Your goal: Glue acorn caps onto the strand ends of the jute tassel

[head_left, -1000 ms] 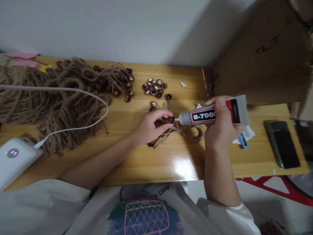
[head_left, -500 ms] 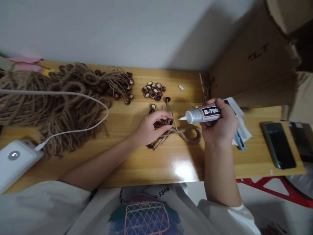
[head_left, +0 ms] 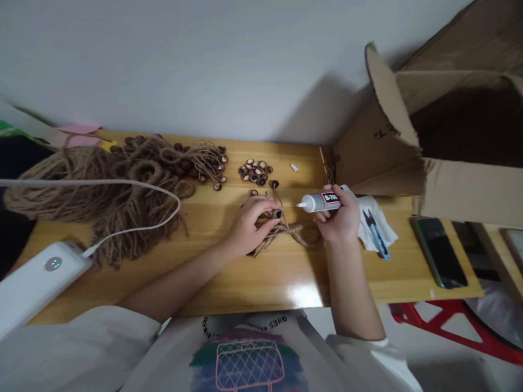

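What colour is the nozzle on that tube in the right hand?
The nozzle is white; it shows best in the current head view.

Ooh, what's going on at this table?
Someone's left grip holds a small brown cup, and the right grip holds a tube. The tube's white tip points toward the cup without touching it. Knotted cord lies on the table between them, and more cups sit in a pile behind.

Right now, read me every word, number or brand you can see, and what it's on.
"B-70", on the tube; further characters and small print unreadable.
Box: dark letters, too unclear to read.
Shirt: curved lettering, too blurred to read surely.
Power bank: green display, too small.
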Tool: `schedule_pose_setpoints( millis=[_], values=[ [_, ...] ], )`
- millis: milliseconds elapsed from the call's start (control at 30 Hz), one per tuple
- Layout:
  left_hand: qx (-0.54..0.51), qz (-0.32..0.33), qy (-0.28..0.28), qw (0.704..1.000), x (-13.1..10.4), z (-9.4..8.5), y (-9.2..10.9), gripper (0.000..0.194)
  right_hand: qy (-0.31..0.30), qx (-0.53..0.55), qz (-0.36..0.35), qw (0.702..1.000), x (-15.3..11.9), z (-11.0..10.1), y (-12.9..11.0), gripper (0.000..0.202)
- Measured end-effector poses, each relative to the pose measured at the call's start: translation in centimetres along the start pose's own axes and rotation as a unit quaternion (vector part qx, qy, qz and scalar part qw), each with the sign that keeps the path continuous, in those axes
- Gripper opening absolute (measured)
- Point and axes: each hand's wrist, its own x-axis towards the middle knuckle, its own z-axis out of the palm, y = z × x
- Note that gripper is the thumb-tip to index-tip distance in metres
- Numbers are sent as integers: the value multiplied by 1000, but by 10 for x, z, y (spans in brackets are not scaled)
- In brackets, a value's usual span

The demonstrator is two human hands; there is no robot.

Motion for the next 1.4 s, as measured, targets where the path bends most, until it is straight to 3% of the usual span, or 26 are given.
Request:
schedule_pose_setpoints(
  millis=[233, 333, 567, 733, 900, 1100, 1267, 1400],
  values=[
    [55, -42, 77, 995, 7, -7, 5, 16, -2, 56, 52, 997, 9, -3, 3, 25],
    [64, -56, 85, 993, 12, -18, 12, 16, -16, 67, 65, 996, 12, -3, 5, 28],
    [212, -93, 51, 972, -8, -74, 10, 18, -30, 67, 86, 994, 14, -4, 4, 20],
    [328, -68, -19, 942, -33, -90, -7, 18, -51, 67, 95, 992, 14, -6, 6, 21],
    [345, -75, -30, 935, -36, -86, -9, 24, -51, 65, 99, 992, 17, -9, 8, 21],
    [321, -6, -54, 945, -13, -65, 14, 19, -76, 54, 80, 992, 19, -10, 9, 16],
    [305, 9, -77, 949, 44, -35, 33, 20, -74, 60, 92, 991, 19, -10, 7, 15],
    [354, -7, -171, 919, 106, -9, 27, 23, -76, 95, 101, 987, 20, -12, 6, 15]
  ],
)
